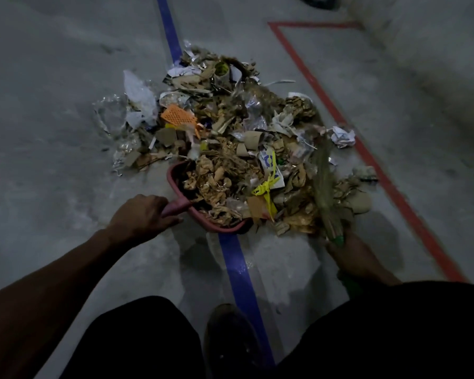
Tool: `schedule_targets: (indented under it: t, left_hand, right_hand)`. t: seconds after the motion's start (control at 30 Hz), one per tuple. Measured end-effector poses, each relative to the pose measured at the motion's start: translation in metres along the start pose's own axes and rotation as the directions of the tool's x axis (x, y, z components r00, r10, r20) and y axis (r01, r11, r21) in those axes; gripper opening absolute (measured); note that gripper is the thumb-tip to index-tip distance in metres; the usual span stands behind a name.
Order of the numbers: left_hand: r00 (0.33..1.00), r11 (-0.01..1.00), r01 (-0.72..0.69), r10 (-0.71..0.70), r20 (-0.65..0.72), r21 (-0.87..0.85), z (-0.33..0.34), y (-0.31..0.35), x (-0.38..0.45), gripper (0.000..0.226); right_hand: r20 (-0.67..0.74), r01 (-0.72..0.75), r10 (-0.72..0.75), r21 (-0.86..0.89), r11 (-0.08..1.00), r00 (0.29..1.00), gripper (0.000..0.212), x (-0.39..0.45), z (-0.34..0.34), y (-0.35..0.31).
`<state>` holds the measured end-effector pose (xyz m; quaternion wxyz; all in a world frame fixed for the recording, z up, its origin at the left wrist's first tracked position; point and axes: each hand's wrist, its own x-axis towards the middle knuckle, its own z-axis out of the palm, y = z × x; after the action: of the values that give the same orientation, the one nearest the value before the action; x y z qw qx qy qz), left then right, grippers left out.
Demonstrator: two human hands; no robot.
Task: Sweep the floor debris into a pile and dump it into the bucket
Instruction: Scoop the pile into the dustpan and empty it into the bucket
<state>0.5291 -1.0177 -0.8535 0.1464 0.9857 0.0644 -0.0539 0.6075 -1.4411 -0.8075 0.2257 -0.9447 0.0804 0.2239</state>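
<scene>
my left hand (145, 214) gripped the handle of one pink dustpan (175, 176), already heaped with scraps. my right hand (352, 255) clutched one straw broom (324, 187) at its green binding, bristles lying on the debris pile (230, 119) just beyond both hands. i counted one blue floor line (241, 272) under the pile, one red line (389, 181) beside it.

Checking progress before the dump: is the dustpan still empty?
No: the pink dustpan, gripped by the left hand, already holds cardboard and paper scraps.
</scene>
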Motion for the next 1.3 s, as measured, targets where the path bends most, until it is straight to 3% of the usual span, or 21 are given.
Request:
schedule_targets:
  t: [0.2, 0.5, 0.7, 0.83, 1.07, 1.3]
  left_hand:
    - [1.000, 1.000, 0.004, -0.004, -0.004, 0.022, 0.003, 0.026, 0.009, 0.040]
    - [0.995, 0.996, 0.090, -0.090, -0.038, -0.016, 0.005, 0.051, 0.017, 0.043]
    - [0.985, 0.986, 0.161, -0.163, -0.050, -0.042, 0.003, 0.056, 0.007, 0.045]
    - [0.971, 0.976, 0.209, -0.214, -0.102, -0.060, -0.001, 0.058, -0.001, 0.046]
    - [0.953, 0.959, 0.285, -0.284, -0.102, -0.004, -0.006, 0.064, -0.002, 0.042]
    - [0.957, 0.962, 0.274, -0.274, -0.091, -0.017, 0.001, 0.070, 0.007, 0.042]
  right_hand:
    - [0.085, 0.009, -0.012, 0.036, 0.999, 0.996, 0.027, 0.004, 0.014, -0.021]
    - [0.071, 0.074, -0.072, -0.029, 0.997, 0.995, 0.030, -0.001, 0.027, -0.021]
    - [-0.012, 0.040, -0.040, 0.025, 0.999, 0.999, 0.024, -0.020, -0.004, -0.023]
    - [-0.100, 0.074, -0.069, 0.046, 0.996, 0.993, 0.035, -0.021, -0.029, -0.030]
    - [-0.098, 0.204, -0.217, -0.127, 0.971, 0.971, 0.031, 0.038, -0.065, -0.062]
    - [0.117, 0.143, -0.106, -0.383, 0.912, 0.987, 0.040, 0.091, -0.050, -0.085]
